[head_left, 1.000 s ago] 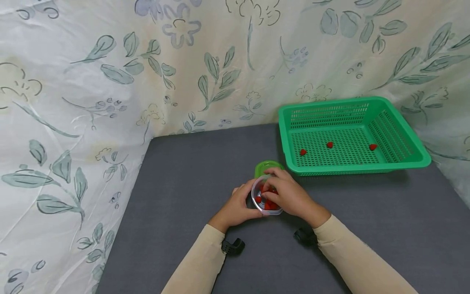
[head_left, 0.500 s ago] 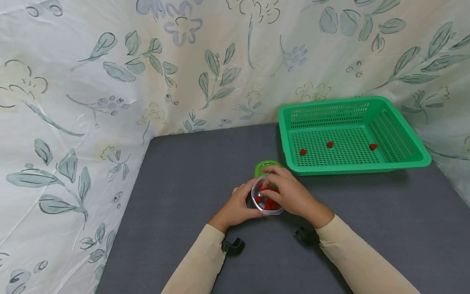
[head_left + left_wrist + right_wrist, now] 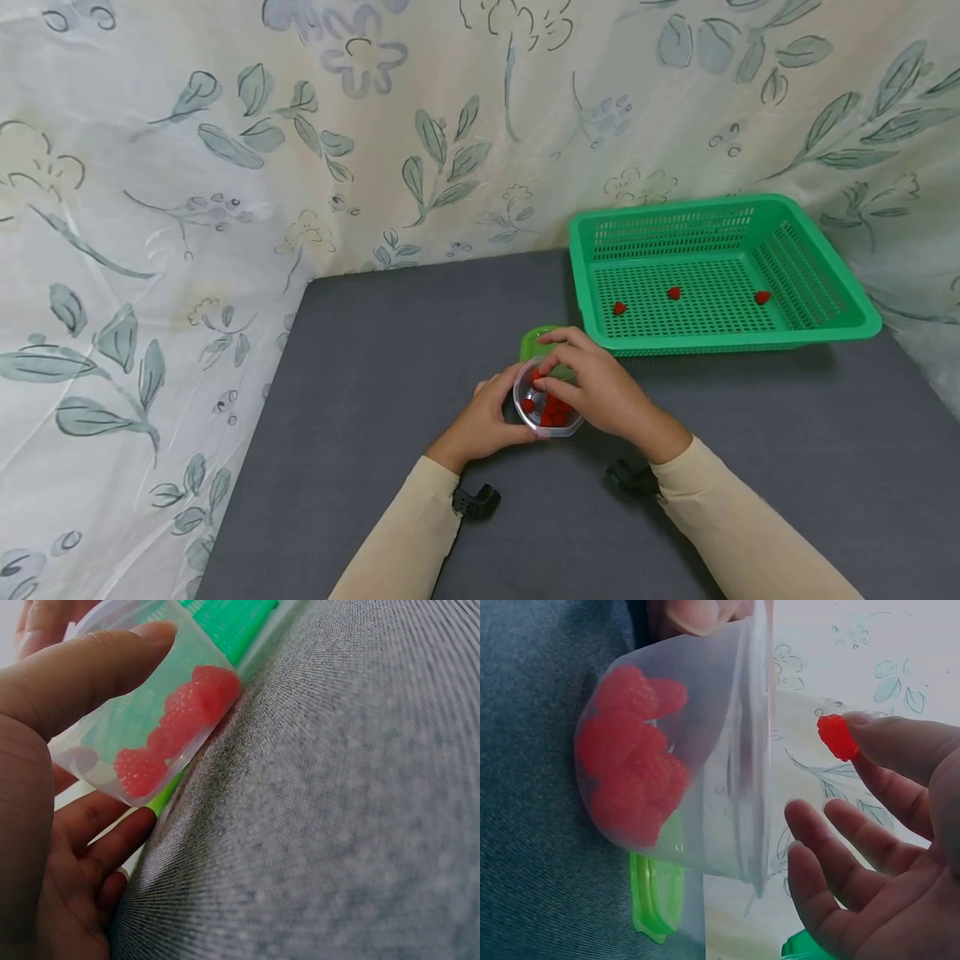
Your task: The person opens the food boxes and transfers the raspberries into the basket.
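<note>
A small clear plastic cup (image 3: 542, 410) of several red raspberries (image 3: 553, 412) stands tilted on the grey table (image 3: 375, 392). My left hand (image 3: 495, 408) grips the cup from the left, thumb (image 3: 75, 682) on its wall (image 3: 127, 720). My right hand (image 3: 549, 377) hovers just over the cup's mouth and pinches one raspberry (image 3: 836, 736) at its fingertips, clear of the cup's rim (image 3: 759, 750). The other berries (image 3: 630, 757) lie heaped in the bottom. A green lid (image 3: 542, 338) lies flat right behind the cup.
A green slotted basket (image 3: 817, 275) stands at the back right, holding three raspberries (image 3: 673, 293) spread over its floor. Floral cloth (image 3: 225, 167) walls in the table at the back and left. The grey table surface runs left and toward me.
My right hand's fingers have come up out of the cup with one raspberry pinched and shifted slightly right. The left hand and cup have stayed put.
</note>
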Tool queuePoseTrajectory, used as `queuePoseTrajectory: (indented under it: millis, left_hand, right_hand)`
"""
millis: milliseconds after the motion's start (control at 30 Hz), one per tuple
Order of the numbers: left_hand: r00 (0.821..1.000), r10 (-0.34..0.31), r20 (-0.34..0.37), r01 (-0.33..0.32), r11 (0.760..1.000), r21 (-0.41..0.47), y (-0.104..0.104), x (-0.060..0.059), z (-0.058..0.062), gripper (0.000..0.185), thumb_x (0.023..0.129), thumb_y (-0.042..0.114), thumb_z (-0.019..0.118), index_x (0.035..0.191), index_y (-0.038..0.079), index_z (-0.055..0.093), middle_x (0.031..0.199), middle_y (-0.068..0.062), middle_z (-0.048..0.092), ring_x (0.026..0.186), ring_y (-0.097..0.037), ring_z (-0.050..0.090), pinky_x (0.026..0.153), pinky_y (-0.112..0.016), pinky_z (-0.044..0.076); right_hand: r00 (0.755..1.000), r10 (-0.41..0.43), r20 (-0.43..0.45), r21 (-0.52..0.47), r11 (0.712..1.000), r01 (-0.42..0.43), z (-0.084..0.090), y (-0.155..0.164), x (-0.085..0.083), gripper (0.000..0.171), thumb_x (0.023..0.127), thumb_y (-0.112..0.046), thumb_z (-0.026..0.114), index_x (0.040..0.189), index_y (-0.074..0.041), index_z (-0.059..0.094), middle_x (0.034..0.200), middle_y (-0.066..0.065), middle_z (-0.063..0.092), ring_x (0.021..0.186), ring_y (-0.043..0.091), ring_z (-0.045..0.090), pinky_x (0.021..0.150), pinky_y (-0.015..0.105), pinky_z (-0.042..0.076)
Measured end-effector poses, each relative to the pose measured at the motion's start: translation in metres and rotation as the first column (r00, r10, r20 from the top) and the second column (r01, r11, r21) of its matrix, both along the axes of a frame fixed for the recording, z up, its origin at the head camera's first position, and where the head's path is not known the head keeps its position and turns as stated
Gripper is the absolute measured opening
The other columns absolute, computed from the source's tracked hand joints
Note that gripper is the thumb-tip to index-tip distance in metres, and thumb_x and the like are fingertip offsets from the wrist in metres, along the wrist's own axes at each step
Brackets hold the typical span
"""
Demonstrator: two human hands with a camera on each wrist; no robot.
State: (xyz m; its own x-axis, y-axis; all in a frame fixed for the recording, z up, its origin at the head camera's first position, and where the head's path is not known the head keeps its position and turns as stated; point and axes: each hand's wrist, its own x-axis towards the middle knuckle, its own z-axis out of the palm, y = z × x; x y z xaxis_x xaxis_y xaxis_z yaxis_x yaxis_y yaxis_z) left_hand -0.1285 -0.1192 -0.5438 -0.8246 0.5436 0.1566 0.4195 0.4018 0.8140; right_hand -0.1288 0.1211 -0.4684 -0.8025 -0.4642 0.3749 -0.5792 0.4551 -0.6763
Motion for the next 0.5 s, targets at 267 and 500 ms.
queuePoseTrajectory:
  millis: [267, 500]
  left_hand:
    - [1.0, 0.001, 0.005, -0.001, 1.0, 0.0, 0.001, 0.0, 0.0, 0.096, 0.086, 0.034, 0.094, 0.167, 0.03, 0.042, 0.153, 0.015, 0.056, 0.135, -0.011, 0.052, 0.109, -0.047, 0.032]
    - [1.0, 0.0, 0.001, 0.0, 1.0, 0.005, 0.001, 0.0, 0.001, 0.098, 0.085, 0.033, 0.094, 0.167, 0.034, 0.041, 0.153, 0.017, 0.056, 0.135, -0.01, 0.052, 0.11, -0.047, 0.031]
  right_hand:
    - [1.0, -0.004, -0.003, -0.055, 0.998, 0.004, 0.005, 0.004, 0.0, 0.015, 0.096, -0.008, 0.086, 0.098, -0.015, 0.073, 0.14, 0.007, 0.062, 0.128, 0.031, 0.061, 0.084, 0.049, 0.06]
    - [0.999, -0.031, -0.011, -0.074, 0.997, 0.03, 0.012, 0.006, 0.003, 0.014, 0.096, -0.008, 0.086, 0.098, -0.015, 0.073, 0.141, 0.008, 0.062, 0.116, 0.027, 0.066, 0.076, 0.041, 0.057]
